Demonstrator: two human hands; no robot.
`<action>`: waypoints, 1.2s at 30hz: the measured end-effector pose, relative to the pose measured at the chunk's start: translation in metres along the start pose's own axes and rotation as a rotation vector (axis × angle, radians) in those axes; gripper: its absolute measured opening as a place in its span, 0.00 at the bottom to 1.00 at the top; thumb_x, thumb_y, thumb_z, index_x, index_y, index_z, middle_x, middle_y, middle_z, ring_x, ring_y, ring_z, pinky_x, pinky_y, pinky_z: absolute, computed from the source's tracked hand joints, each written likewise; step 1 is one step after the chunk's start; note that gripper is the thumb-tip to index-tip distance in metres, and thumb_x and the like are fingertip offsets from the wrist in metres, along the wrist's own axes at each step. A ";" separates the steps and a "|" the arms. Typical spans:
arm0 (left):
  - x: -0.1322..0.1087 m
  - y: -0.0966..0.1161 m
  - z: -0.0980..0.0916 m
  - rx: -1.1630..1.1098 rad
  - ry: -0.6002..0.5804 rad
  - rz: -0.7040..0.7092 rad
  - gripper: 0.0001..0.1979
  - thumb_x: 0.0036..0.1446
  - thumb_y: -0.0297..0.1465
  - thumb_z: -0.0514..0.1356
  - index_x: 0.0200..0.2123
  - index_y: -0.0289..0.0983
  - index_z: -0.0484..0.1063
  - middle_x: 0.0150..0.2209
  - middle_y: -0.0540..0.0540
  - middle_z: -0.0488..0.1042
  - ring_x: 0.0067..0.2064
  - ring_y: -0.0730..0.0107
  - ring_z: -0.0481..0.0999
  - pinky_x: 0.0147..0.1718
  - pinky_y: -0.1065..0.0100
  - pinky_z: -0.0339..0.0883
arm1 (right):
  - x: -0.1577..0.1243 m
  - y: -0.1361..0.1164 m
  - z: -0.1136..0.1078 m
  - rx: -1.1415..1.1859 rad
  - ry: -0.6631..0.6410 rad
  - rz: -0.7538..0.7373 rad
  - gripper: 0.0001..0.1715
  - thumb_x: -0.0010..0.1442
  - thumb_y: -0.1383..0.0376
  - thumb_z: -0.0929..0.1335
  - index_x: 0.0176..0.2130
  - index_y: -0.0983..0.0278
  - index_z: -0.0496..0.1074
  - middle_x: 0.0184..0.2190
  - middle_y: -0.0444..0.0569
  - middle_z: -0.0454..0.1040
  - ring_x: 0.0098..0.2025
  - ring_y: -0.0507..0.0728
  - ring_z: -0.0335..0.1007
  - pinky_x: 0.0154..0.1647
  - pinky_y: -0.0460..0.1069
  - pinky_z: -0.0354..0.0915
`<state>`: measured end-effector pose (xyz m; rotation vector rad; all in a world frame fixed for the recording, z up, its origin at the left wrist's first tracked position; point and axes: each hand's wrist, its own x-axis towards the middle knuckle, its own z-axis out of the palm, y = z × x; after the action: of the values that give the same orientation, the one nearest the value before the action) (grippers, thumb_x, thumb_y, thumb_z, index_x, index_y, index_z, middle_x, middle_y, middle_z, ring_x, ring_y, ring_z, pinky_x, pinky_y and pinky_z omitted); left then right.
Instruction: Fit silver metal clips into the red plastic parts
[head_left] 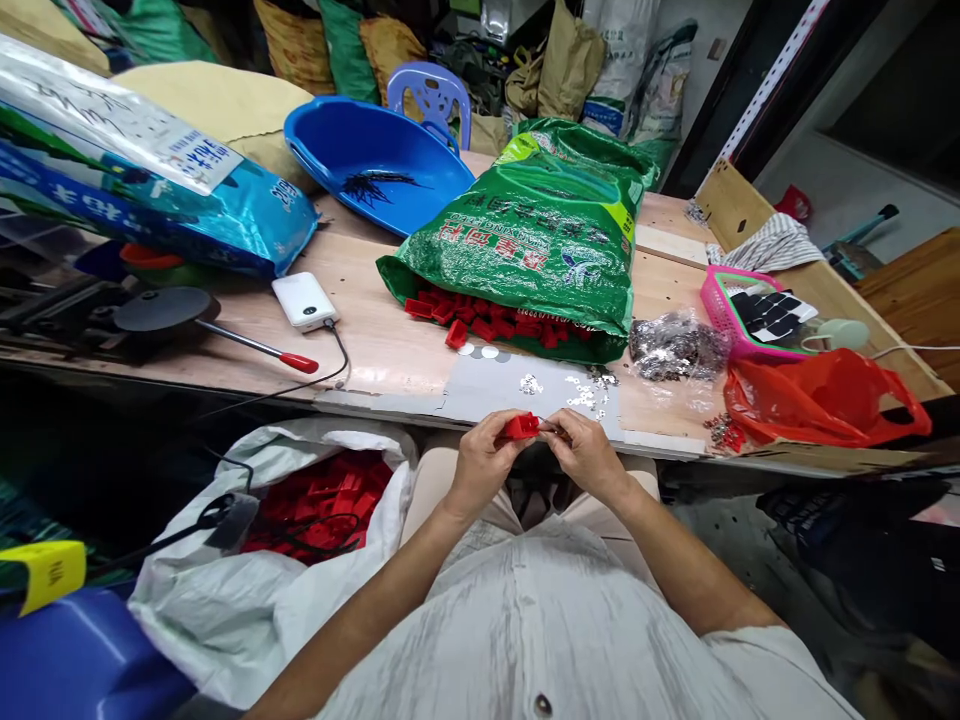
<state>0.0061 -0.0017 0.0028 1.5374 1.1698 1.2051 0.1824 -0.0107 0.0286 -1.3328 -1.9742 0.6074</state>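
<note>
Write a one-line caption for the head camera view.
Left hand and right hand pinch a small red plastic part above scattered silver bits, before a green sack spilling red parts.

Big red Chinese characters across the green sack (517, 250) on the tabletop, upside down from this view and too creased to read for sure! Over at far left, the blue-and-white bag (127, 170) carries dark brush-style Chinese lettering on its white panel, with smaller blue print beside it, and none of that can be made out clearly. Down at near left, the yellow tag (49, 575) shows dark print, too skewed to call.
</note>
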 end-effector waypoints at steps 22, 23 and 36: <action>-0.018 -0.003 0.003 0.109 0.103 0.190 0.11 0.54 0.29 0.63 0.42 0.44 0.78 0.41 0.46 0.80 0.43 0.60 0.79 0.46 0.58 0.72 | 0.001 0.003 -0.014 0.275 -0.121 0.050 0.11 0.65 0.62 0.64 0.39 0.61 0.75 0.34 0.47 0.71 0.37 0.54 0.68 0.39 0.48 0.63; -0.018 -0.004 0.002 0.110 0.101 0.197 0.11 0.54 0.30 0.63 0.42 0.44 0.78 0.41 0.45 0.80 0.43 0.59 0.79 0.46 0.58 0.72 | 0.001 0.006 -0.016 0.307 -0.129 0.083 0.12 0.65 0.60 0.64 0.41 0.61 0.75 0.35 0.47 0.72 0.37 0.53 0.68 0.39 0.48 0.63; -0.015 -0.004 0.001 0.221 0.006 0.304 0.09 0.55 0.32 0.63 0.41 0.44 0.76 0.41 0.46 0.81 0.45 0.61 0.79 0.60 0.50 0.59 | 0.002 0.012 -0.007 0.541 -0.169 0.251 0.13 0.57 0.57 0.69 0.35 0.62 0.64 0.30 0.40 0.65 0.30 0.50 0.60 0.33 0.45 0.59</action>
<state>0.0047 -0.0152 -0.0041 1.9328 1.1308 1.3093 0.1950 -0.0043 0.0253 -1.2131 -1.6044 1.3046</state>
